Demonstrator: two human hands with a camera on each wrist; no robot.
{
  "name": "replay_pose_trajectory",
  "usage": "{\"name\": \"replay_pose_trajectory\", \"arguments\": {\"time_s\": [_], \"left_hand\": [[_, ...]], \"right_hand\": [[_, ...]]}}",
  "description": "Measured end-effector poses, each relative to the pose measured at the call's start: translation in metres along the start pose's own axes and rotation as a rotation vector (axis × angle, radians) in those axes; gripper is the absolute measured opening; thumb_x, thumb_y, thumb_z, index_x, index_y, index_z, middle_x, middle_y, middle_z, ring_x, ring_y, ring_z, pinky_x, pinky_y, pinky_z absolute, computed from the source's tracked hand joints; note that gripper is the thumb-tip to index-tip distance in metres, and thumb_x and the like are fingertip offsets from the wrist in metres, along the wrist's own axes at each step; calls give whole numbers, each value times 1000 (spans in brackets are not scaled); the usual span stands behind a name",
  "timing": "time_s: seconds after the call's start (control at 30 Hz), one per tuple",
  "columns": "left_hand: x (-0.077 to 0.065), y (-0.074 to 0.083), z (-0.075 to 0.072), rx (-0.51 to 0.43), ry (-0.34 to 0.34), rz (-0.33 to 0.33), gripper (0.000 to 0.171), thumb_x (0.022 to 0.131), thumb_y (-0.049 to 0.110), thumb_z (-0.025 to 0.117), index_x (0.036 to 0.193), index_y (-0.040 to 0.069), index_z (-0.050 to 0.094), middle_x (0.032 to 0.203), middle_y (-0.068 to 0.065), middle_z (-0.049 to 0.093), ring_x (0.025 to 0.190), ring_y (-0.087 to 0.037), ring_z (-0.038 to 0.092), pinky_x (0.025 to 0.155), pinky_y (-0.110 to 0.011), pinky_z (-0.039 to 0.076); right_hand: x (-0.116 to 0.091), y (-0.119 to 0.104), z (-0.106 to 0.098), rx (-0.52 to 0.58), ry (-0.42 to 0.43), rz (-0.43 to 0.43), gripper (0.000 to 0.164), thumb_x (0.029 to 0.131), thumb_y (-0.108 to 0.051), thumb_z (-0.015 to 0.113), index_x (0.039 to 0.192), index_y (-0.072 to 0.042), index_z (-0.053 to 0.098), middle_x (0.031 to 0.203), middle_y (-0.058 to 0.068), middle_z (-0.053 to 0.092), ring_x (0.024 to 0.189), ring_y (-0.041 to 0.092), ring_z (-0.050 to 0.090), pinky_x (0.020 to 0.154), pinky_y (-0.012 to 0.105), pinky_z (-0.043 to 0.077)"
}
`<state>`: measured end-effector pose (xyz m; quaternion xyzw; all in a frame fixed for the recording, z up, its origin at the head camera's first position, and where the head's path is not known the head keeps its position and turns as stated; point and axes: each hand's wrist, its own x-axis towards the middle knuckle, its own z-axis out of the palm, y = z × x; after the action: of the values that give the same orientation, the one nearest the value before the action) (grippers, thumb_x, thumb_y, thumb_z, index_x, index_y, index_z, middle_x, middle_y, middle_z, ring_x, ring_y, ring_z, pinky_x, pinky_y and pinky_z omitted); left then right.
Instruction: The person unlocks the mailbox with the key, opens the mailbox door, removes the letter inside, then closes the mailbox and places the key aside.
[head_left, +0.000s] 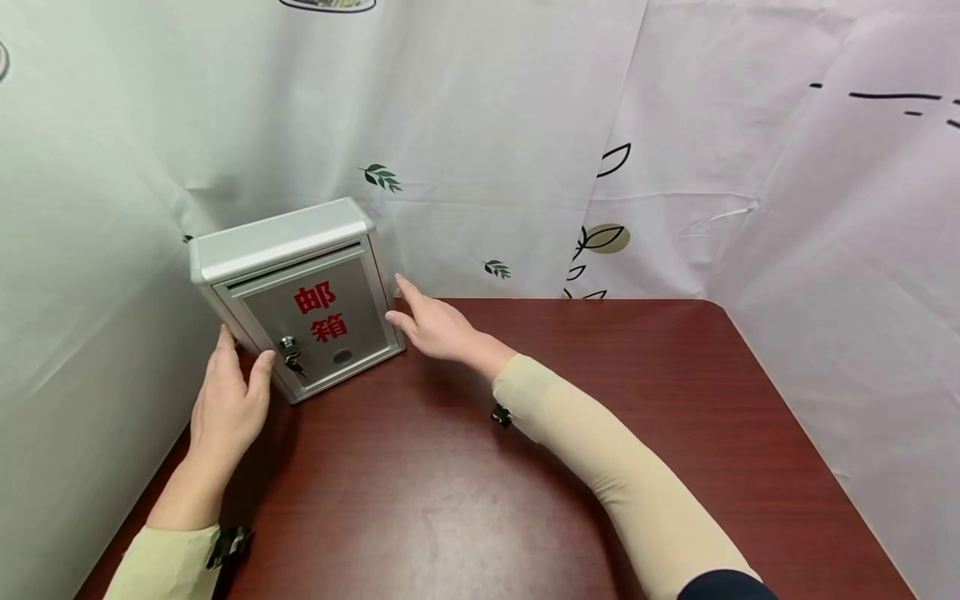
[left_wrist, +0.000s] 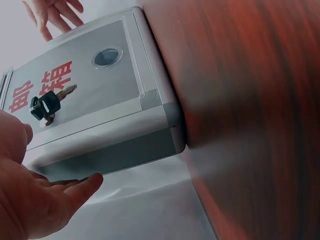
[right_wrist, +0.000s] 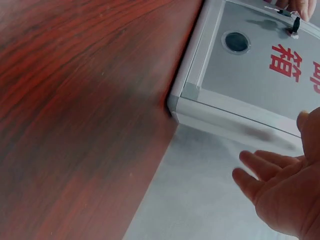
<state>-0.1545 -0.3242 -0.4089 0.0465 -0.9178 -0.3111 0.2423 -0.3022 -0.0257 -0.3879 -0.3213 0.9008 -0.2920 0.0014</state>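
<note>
Two hands (head_left: 228, 408) (head_left: 438, 327), one mailbox (head_left: 300, 298), one table (head_left: 450, 475)

Silver-grey mailbox (head_left: 307, 315): back is hidden in every view, top cut off in both wrist views. Left hand (head_left: 228, 408), right hand (head_left: 438, 327): each is cropped in its own wrist view.

The head view is bright and fairly even, the light seeming to fall from above: the top of the mailbox (head_left: 296, 302) is paler than its front. A soft whitish glare lies on the near part of the counter (head_left: 450, 533), with a blurry-edged shadow along the right sleeve (head_left: 615, 454). The printed cloth (head_left: 487, 100) looks greenish at left, pinkish at right. Both wrist views are dimmer and hazier, with smudgy dark patches across the wood grain.
</note>
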Motion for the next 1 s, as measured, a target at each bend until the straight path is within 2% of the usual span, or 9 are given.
{"name": "replay_pose_trajectory", "arguments": {"time_s": [0.07,0.2,0.37,0.63,0.8,1.0], "left_hand": [[1,0,2,-22,-8,16,76,120,32,49,179,5,8,175,-36,29,156,-59,35,120,-76,30],[1,1,5,-44,-2,30,73,121,28,45,180,11,6,174,-33,32,150,-63,41,117,-76,33],[1,1,6,-36,-3,6,72,122,28,44,180,13,4,173,-33,34,143,-67,45,112,-77,36],[0,1,10,-49,19,-48,72,121,27,45,181,18,5,160,-42,45,135,-70,50,106,-79,38],[0,0,10,-38,-6,-91,72,122,29,42,181,18,3,157,-45,45,134,-72,49,106,-79,38],[0,1,11,-28,-32,-114,71,122,31,39,181,16,2,155,-48,44,134,-73,49,106,-80,38]], "right_hand": [[2,-2,1,26,9,-1,74,120,-42,51,180,-13,17,168,4,54,148,23,60,118,41,48],[3,-5,3,50,22,4,69,121,-39,49,179,-14,21,170,3,52,148,23,59,120,40,47],[4,-7,4,59,28,14,65,121,-38,48,178,-14,27,173,4,48,153,24,53,122,42,46],[14,-5,6,71,48,-7,62,121,-35,48,176,-11,31,177,7,41,162,22,40,130,36,35],[17,-5,7,92,39,19,61,121,-35,48,177,-14,32,176,5,44,159,23,46,127,38,40],[22,-5,8,105,20,43,64,122,-36,46,179,-16,26,176,6,43,155,26,52,124,43,43]]}}
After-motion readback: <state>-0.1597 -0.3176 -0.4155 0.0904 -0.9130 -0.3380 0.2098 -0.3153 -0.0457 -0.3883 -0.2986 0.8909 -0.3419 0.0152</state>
